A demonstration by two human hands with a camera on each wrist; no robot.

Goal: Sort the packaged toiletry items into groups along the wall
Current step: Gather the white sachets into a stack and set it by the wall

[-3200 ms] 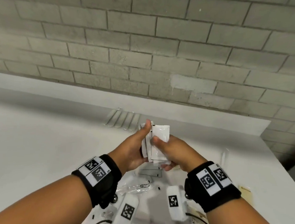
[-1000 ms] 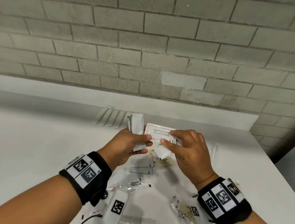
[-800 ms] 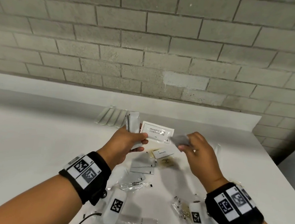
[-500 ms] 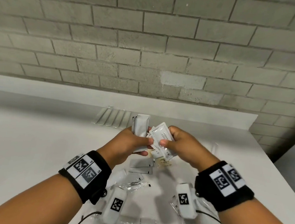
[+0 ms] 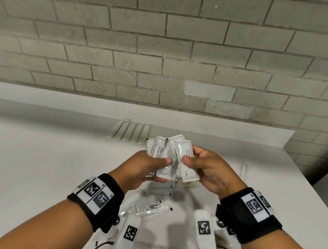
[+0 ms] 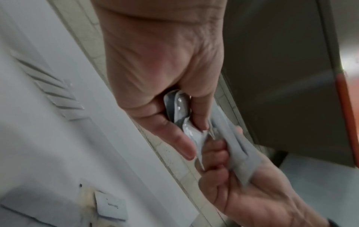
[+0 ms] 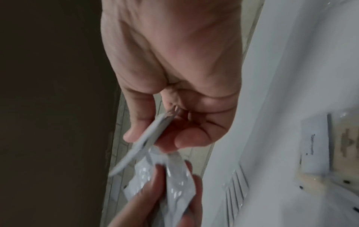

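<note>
Above the white table, my left hand grips a fanned stack of white sachets, thumb on the front. My right hand pinches a white shampoo sachet and holds it against the right side of that stack. In the left wrist view the left hand clamps the sachets, and the right hand's fingers meet them. The right wrist view, blurred, has the right hand pinching its sachet edge-on.
A row of long clear-wrapped items lies by the raised ledge under the brick wall. Loose flat packets and clear wrappers lie under the hands. A slim clear packet lies right. The table's right edge is near.
My right hand, apart to the right 0.8 s ago, has come back to the left hand and now presses its sachet against the stack. The stack is fanned wider.
</note>
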